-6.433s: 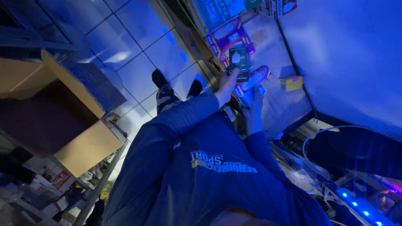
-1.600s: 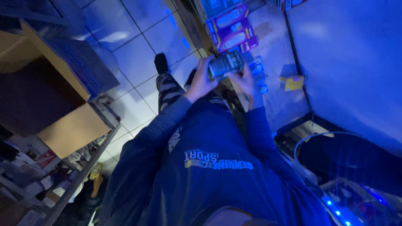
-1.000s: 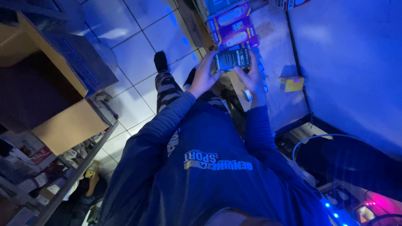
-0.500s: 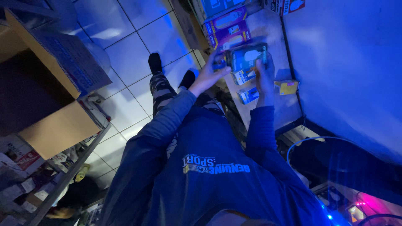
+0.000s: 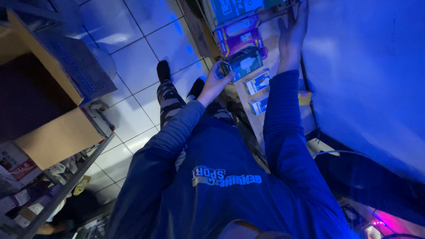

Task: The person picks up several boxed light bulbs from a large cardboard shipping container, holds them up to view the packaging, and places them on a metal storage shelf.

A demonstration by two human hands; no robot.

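Note:
My left hand (image 5: 216, 80) grips a dark light-bulb box (image 5: 243, 62) by its near end and holds it above the shelf (image 5: 274, 48). My right hand (image 5: 292, 33) stretches further out with its fingers spread, flat against the shelf surface beside purple boxes (image 5: 239, 34). It holds nothing. Two small blue-and-white bulb boxes (image 5: 256, 81) lie on the shelf just below the held box, between my two arms.
A large open cardboard box (image 5: 42, 93) sits on a rack at the left, with small packages below it. The white tiled floor (image 5: 133, 40) and my feet show under me. A yellow item (image 5: 305, 97) lies by the wall. Cables and coloured lights sit bottom right.
My right hand has let go of the dark box and reached forward onto the shelf. My left hand alone now holds the box, a little lower.

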